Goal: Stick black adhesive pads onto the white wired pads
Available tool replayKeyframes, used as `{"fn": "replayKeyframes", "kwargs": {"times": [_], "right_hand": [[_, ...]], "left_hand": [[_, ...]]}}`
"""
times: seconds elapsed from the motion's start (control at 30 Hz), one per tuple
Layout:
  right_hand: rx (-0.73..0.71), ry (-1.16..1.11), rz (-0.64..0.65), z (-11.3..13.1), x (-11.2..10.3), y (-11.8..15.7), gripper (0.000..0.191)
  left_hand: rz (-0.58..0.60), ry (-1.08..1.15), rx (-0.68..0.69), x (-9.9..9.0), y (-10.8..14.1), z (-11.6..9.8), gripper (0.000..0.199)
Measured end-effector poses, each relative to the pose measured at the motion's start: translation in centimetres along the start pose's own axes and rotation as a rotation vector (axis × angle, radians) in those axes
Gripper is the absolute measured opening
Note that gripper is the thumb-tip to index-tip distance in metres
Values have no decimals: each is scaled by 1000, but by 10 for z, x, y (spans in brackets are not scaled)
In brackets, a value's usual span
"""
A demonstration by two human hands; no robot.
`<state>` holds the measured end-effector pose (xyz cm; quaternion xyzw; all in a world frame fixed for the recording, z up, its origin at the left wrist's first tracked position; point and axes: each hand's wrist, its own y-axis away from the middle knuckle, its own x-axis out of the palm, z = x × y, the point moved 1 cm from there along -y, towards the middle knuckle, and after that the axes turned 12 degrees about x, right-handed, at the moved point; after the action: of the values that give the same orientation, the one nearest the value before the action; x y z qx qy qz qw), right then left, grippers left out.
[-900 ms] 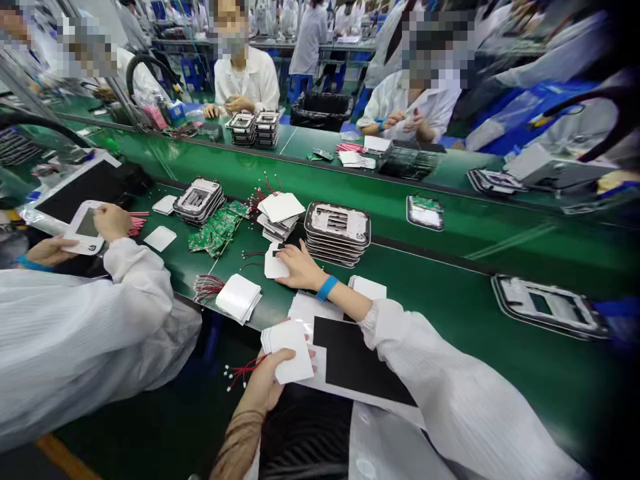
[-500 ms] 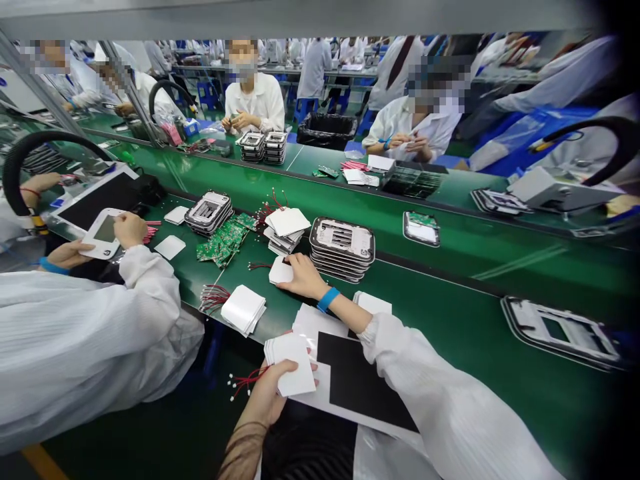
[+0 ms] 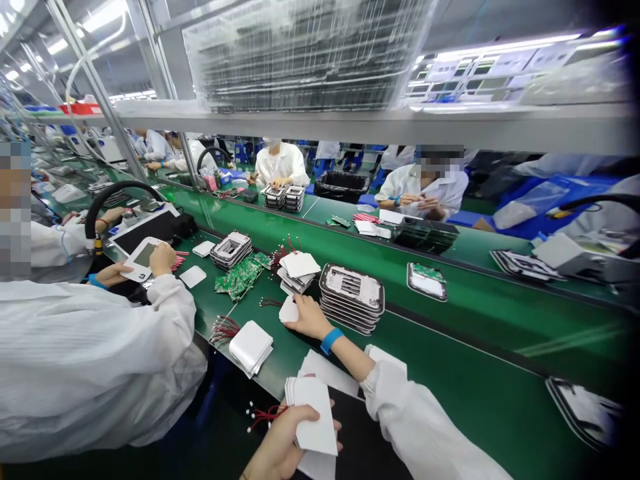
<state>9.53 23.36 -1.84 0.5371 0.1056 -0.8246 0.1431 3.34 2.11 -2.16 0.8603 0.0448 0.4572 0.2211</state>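
My left hand (image 3: 283, 437) grips a fanned stack of thin white panels (image 3: 317, 417) at the near edge of the bench, thumb on top. Red wires with small white plugs (image 3: 260, 415) trail from its left side. On the bench, the fingers of my right hand (image 3: 311, 319) close on the right side of white panels with wire leads (image 3: 289, 311); how many lie there is hidden. Behind that hand is a pile of white panels (image 3: 300, 264), with a tall stack of dark-rimmed frames (image 3: 352, 293) to the right. Another white panel stack (image 3: 251, 347) lies nearer, to the left.
Green circuit boards (image 3: 240, 279) and a smaller frame stack (image 3: 231, 249) lie farther left. A co-worker's hand (image 3: 163, 259) is on a white device (image 3: 142, 260) there. Across the sunken green channel (image 3: 470, 293), people work opposite. A metal shelf (image 3: 350, 127) hangs above.
The view has tilted up, so the bench sits lower and the shelf shows. My right hand remains at the white panels on the bench; my left still holds its stack.
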Motion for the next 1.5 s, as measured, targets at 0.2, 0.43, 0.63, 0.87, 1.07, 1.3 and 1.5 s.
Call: {"fn": "replayKeyframes", "kwargs": {"times": [0.2,0.43,0.63,0.87,1.07,1.3,1.5], "right_hand": [[-39,-241,20,-22,-65,68,44],[472,-464,-166,-137,-116,243,32],[676,-436,-198,-149,-64,347,25],[591,-420,-119,-129,-38,359,21],[585,-438,-59,-142,-42,347,17],[568,-450,-46,-139,-49,340,18],[614,-453,-178,-135,-38,350,14]], "left_hand": [[102,-61,-82,27,0,17,79],[119,-217,-194,49,-2,44,73],[135,-276,-234,60,-18,77,71],[130,-367,-128,68,-23,97,73],[112,-373,-101,67,-23,99,74],[122,-363,-80,67,-25,101,79],[135,-351,-75,67,-25,99,80]]}}
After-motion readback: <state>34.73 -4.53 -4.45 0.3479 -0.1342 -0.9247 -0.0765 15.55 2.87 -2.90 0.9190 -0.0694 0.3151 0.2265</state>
